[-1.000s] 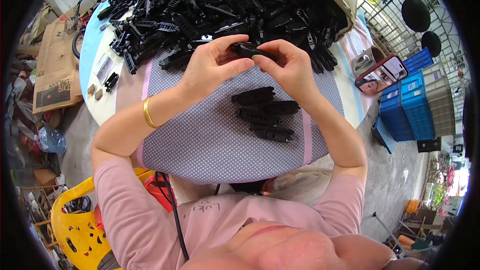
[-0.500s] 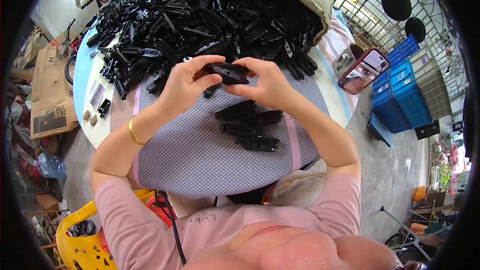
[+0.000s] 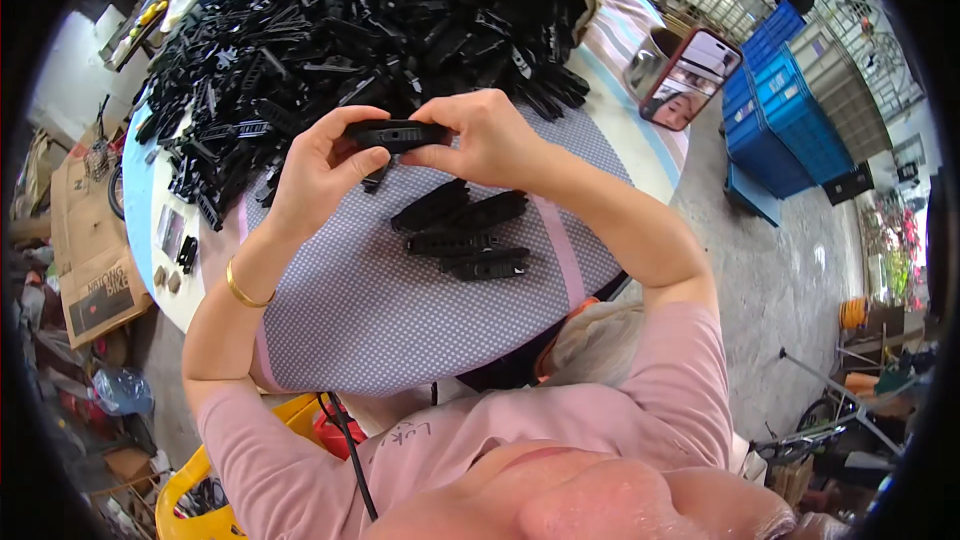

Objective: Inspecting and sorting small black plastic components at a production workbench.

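- A long black plastic part (image 3: 398, 133) is held up between both hands, above the dotted grey cloth (image 3: 380, 310) that covers the near side of the counter (image 3: 640, 155).
- The left hand (image 3: 318, 172) is closed on the part's left end — thumb underneath, fingers curled over the top edge; a gold bangle (image 3: 243, 290) is worn on that wrist.
- The right hand (image 3: 487, 138) is closed on the part's right end, fingers wrapped over it, thumb on the near side.
- The part is kept roughly level, just in front of the big heap of black parts (image 3: 350, 30) piled across the far side of the counter.
- A small stack of like black pieces (image 3: 465, 230) is laid on the cloth, just below the hands and not touched by them.
- A phone (image 3: 690, 78) is propped at the counter's right edge, beside a metal cup (image 3: 650, 55).
- Blue crates (image 3: 785, 105) are seen on the floor to the right — well apart from the hands.
- A cardboard box (image 3: 85, 240) is seen on the floor at the left, a yellow plastic chair (image 3: 200, 500) at the lower left.
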The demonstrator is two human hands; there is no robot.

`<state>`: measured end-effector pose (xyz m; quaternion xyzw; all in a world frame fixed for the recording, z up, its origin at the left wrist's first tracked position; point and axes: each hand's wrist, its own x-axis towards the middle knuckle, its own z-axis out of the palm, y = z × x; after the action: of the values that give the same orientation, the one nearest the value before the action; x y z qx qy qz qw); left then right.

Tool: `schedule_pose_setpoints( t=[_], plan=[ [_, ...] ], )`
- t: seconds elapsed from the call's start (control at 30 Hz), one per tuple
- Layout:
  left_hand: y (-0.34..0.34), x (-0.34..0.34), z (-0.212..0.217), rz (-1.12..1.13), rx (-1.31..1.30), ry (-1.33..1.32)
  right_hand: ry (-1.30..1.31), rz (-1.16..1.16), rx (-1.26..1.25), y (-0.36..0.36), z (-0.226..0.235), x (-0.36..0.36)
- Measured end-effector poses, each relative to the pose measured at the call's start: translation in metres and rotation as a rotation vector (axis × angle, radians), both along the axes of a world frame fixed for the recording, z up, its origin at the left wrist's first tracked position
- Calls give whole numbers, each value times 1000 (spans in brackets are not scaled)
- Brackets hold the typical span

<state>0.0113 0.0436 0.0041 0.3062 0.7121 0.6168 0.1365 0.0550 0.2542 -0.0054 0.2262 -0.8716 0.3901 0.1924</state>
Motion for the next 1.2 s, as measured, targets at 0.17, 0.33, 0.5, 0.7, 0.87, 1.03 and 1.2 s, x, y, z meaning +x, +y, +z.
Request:
schedule_pose_setpoints(
  t=[0.17, 0.33, 0.5, 0.7, 0.87, 1.03, 1.2],
  plan=[
    [4, 4, -18, -1, -132, -26, -234, 98, -71, 26, 18, -7],
    [10, 19, -14, -128, -392, 150, -34, -442, 258, 78, 22, -18],
    [5, 19, -12, -235, -342, 579, -159, -409, 434, 75, 24, -17],
    [1, 0, -8, 143, -368, 845, -27, -453, 676, 64, -4, -22],
    [13, -8, -23, 31, -454, 1058, -205, -480, 705, 63, 4, -20],
    [16, -6, -26, 120, -528, 1101, -232, -381, 732, 52, 7, -15],
    [4, -9, -17, 283, -297, 789, -189, -272, 551, 61, 3, -20]
  ],
)
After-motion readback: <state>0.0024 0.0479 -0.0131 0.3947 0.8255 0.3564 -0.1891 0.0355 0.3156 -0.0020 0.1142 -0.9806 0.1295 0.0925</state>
